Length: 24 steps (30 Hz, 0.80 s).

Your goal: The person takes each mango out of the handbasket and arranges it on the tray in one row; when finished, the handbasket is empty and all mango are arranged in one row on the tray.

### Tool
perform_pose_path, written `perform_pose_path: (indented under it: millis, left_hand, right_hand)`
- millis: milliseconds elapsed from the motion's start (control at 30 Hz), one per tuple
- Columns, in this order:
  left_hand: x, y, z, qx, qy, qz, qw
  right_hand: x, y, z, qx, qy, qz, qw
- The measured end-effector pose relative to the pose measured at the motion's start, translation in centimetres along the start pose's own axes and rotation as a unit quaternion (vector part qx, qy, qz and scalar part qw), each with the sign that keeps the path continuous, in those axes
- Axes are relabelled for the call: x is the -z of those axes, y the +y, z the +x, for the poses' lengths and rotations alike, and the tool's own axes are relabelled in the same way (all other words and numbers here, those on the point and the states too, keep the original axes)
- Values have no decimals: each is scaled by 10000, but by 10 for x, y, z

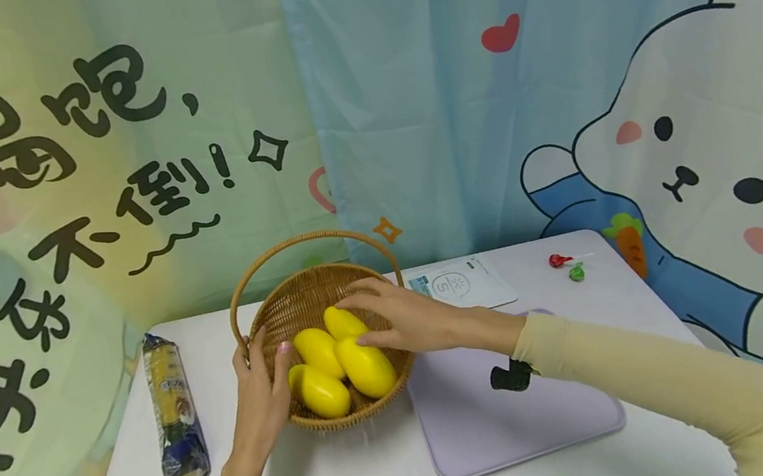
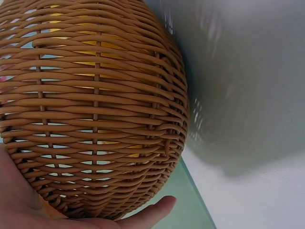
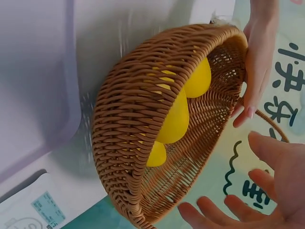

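Note:
A brown wicker basket [image 1: 294,296] with a tall arched handle tilts toward me and holds several smooth yellow mangoes [image 1: 367,366]. My left hand [image 1: 262,396] grips the basket's left side, thumb over the rim and fingers around the outside. In the left wrist view, woven wicker [image 2: 95,109] fills much of the picture, with yellow showing through its gaps. Over the basket's mouth is my right hand [image 1: 411,316], fingers spread, close above the mangoes and holding nothing. The right wrist view shows the right hand's [image 3: 281,191] fingers apart from the fruit [image 3: 175,119].
A lilac mat [image 1: 518,407] lies right of the basket, with a white printed packet [image 1: 466,283] behind it. Red [image 1: 559,260] and green [image 1: 577,272] wrapped lollipops lie at the back right. A long packaged item [image 1: 175,413] lies on the left. Printed curtains hang behind the white table.

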<state>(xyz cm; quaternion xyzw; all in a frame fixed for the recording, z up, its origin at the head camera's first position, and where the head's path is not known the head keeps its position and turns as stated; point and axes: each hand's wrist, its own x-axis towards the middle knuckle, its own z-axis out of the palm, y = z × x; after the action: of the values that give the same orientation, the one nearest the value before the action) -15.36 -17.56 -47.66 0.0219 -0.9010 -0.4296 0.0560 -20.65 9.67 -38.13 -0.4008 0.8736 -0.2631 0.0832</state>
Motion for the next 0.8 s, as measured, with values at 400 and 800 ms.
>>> perform_pose_path:
  millis: [400,800]
  left_hand:
    - [-1,0,-1,29,-2,-50,10000]
    - [-1,1,-1,6,-15,-86,10000]
  right_hand:
    - [-10,6,22,-614,-1062,314,9920]
    - [-34,9,22,-892,-1518,-117,9843]
